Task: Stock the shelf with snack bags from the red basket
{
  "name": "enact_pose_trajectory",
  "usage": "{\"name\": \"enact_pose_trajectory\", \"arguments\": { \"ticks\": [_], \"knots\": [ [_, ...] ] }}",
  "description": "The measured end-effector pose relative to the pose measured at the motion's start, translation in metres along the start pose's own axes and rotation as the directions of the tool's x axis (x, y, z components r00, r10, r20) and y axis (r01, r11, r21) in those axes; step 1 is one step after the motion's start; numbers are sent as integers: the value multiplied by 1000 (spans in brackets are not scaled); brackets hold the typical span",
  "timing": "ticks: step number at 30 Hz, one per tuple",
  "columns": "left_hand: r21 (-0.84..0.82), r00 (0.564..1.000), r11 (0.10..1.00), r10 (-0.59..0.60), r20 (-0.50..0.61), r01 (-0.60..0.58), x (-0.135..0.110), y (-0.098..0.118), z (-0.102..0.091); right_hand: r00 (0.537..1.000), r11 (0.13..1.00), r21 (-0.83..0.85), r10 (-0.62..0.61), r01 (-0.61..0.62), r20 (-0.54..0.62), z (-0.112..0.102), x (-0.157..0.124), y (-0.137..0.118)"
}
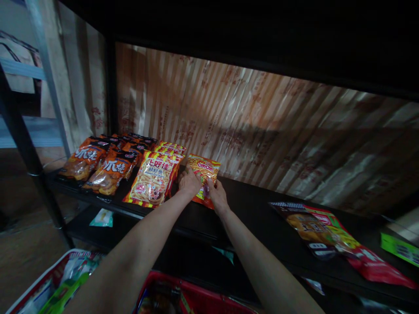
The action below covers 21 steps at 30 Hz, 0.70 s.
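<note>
Both my hands are on an orange and yellow snack bag [202, 165] that stands tilted back on the black shelf [242, 196]. My left hand [189, 181] grips its left side, fingers curled over the front. At its right edge, my right hand [216, 194] holds on with the thumb in front. Just left of my left hand stand red and yellow prawn cracker bags [155, 179], one behind another. Farther left are rows of black and orange snack bags [109, 172].
A brown bag [307, 224] and a red and green bag [363, 257] lie on the shelf's right side, near a bright green packet [401, 248]. Below are a red basket [196, 290] and another basket [42, 279] with packets. A dark post [36, 170] stands left.
</note>
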<state>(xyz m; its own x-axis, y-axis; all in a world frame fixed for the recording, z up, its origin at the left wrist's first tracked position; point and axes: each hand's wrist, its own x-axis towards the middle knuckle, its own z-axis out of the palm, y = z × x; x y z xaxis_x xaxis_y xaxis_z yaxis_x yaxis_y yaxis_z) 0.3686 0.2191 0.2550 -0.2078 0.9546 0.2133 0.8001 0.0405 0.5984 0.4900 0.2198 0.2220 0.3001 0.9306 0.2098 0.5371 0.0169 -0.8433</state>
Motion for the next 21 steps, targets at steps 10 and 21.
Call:
{"name": "enact_pose_trajectory", "arguments": {
  "ticks": [10,21],
  "knots": [
    [-68,1000,998,13,2,-13,-1,-1,2,995,975,-215,41,-61,-96,-11,3,1],
    [-112,999,993,-48,0,48,5,-1,-12,990,962,-271,-22,-16,-137,-4,22,-20]
  ]
}}
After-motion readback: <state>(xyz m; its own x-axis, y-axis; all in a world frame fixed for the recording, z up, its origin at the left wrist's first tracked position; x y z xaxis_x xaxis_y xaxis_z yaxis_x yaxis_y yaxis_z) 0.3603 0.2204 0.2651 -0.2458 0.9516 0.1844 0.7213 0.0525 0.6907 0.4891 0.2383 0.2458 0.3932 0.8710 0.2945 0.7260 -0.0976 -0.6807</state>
